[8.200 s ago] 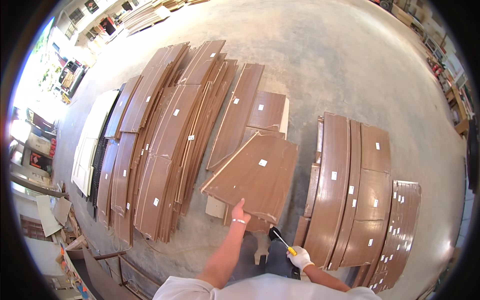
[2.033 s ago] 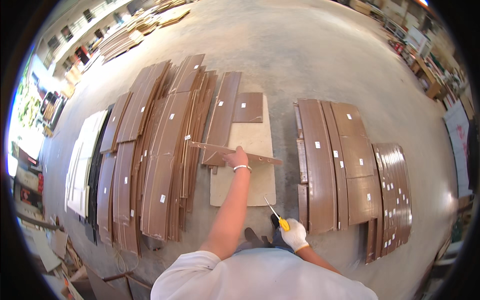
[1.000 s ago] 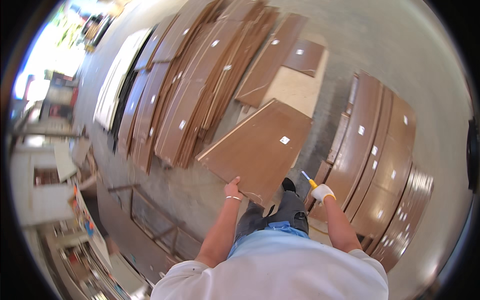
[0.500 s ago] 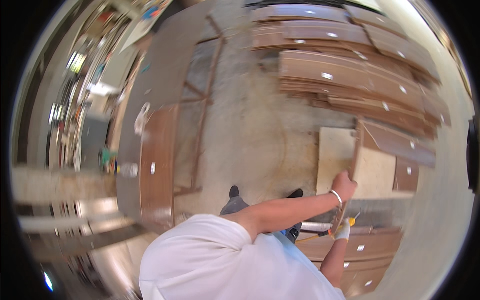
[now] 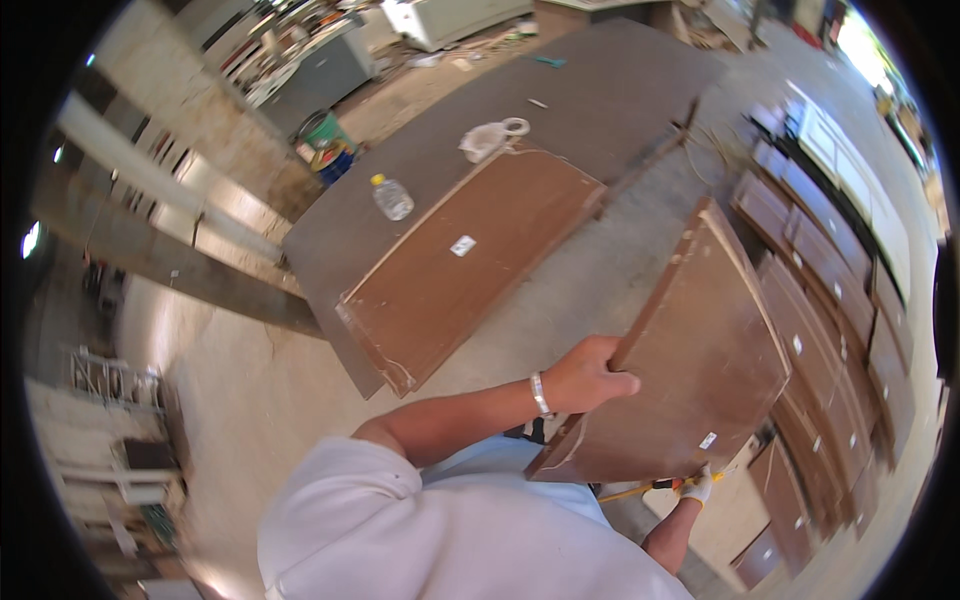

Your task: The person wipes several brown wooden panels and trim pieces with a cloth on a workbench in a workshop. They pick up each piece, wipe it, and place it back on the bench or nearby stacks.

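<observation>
Brown panel (image 5: 690,340), held up tilted, fills the area right of centre in the frame, one corner pointing toward the top. The largest thing is the dark table (image 5: 610,80), running from centre left to the upper right; stacked brown boards (image 5: 835,350) lie along the right side. A second brown panel (image 5: 480,260) rests on the table near the frame's centre, and a pale board (image 5: 715,525) shows at the lower right. The bare left hand (image 5: 592,378) is closed over the held panel's left edge, thumb on its face. The gloved right hand (image 5: 696,486), lower right, is curled round a yellow-handled tool (image 5: 717,477) beside the panel's lower edge; whether it touches the panel I cannot tell. A clear bottle (image 5: 394,201) and a smaller white roll (image 5: 516,127) sit on the table, upper left and upper centre.
</observation>
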The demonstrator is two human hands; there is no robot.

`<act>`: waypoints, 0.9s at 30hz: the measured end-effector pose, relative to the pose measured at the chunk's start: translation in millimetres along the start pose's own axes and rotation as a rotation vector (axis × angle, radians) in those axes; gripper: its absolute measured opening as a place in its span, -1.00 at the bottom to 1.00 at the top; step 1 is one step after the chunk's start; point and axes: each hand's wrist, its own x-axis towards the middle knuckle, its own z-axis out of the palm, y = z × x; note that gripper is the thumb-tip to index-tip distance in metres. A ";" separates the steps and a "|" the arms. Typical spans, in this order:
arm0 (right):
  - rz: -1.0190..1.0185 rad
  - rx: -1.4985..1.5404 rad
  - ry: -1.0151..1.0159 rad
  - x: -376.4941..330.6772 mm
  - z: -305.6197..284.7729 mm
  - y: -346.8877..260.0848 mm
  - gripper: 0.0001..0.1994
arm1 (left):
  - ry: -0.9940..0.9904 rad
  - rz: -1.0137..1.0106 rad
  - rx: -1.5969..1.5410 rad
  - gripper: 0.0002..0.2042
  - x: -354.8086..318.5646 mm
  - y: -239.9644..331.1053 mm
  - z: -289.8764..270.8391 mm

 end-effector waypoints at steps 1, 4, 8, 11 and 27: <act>-0.021 -0.059 -0.082 9.6 40.0 -8.5 -0.61 | 0.065 0.078 -0.010 -0.68 -20.2 -0.9 -31.9; -0.057 -0.174 -0.195 14.2 164.5 -24.0 -0.63 | 0.273 0.028 -0.176 -0.61 -86.0 -18.9 -119.5; -0.148 -0.355 -0.373 -22.9 333.6 -19.6 -0.79 | 0.697 0.056 -0.320 -0.62 -160.7 -70.3 -203.7; -0.211 -0.442 -0.374 -52.9 444.5 11.5 -0.88 | 0.982 0.122 -0.315 -0.60 -210.6 -113.8 -238.2; -0.309 -1.150 -0.198 -68.9 692.5 196.6 -0.69 | 1.446 0.360 -0.570 -0.58 -273.0 -246.0 -293.4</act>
